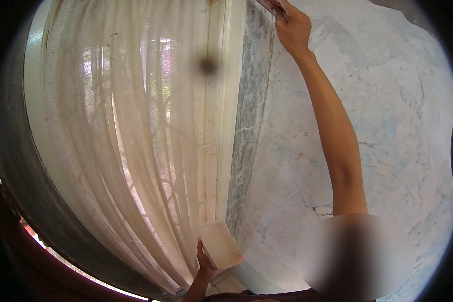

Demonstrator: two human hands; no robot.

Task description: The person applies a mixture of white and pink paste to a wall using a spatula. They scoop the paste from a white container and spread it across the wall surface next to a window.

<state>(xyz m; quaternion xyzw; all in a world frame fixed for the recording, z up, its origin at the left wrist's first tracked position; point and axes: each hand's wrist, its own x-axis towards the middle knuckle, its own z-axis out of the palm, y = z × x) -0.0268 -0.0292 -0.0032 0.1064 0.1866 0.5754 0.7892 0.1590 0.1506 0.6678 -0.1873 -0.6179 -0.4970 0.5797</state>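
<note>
Tool (273, 5) high up by the wall (402, 100), cut off by the view's upper edge, has my right hand's (294, 29) fingers clamped on it. Below, my left hand (205, 261) grips the tub (225, 254) near the curtain (136, 151); tipping that wrist could, I judge, spill any contents.

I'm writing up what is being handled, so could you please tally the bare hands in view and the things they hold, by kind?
Bare hands (left hand, right hand): 2
Pale rectangular open container, in the left hand: 1
Thin flat stained item, in the right hand, cut off by the picture's top: 1
Total: 4
</note>
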